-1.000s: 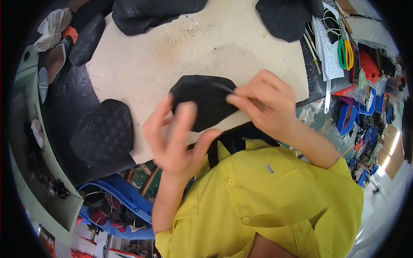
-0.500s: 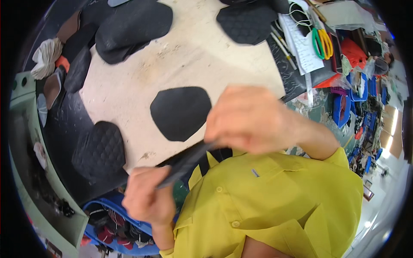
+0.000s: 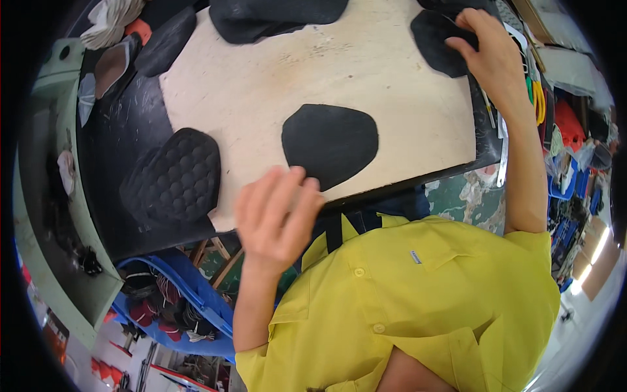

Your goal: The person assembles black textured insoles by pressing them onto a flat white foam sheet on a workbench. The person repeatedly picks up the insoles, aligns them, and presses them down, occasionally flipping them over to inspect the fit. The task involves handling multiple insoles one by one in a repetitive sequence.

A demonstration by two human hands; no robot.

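Observation:
A smooth black fabric piece [image 3: 330, 144] with a rounded, angular outline lies flat near the front edge of a pale board. Just at its near edge is my left hand [image 3: 277, 219], open, with fingers stretched and slightly blurred. My right hand [image 3: 486, 55] reaches to the far right of the board, its thumb and fingers apart over another smooth black piece [image 3: 441, 46]. They touch this piece, which lies at the board's far right corner. At the left, a stack of black quilted pieces [image 3: 186, 173] overlaps the board's edge.
The pale board [image 3: 405, 98] rests on a black tabletop [image 3: 124, 144]. More black pieces [image 3: 274, 16] lie at the far side. Scissors with yellow handles [image 3: 539, 101] and a metal ruler [image 3: 501, 150] are at the right. A blue basket [image 3: 209, 307] stands below the left front edge.
Both hands held a black piece between them at the front edge. They have parted; the right went to the far right, where a smooth surface now shows instead of quilting. The view shifted.

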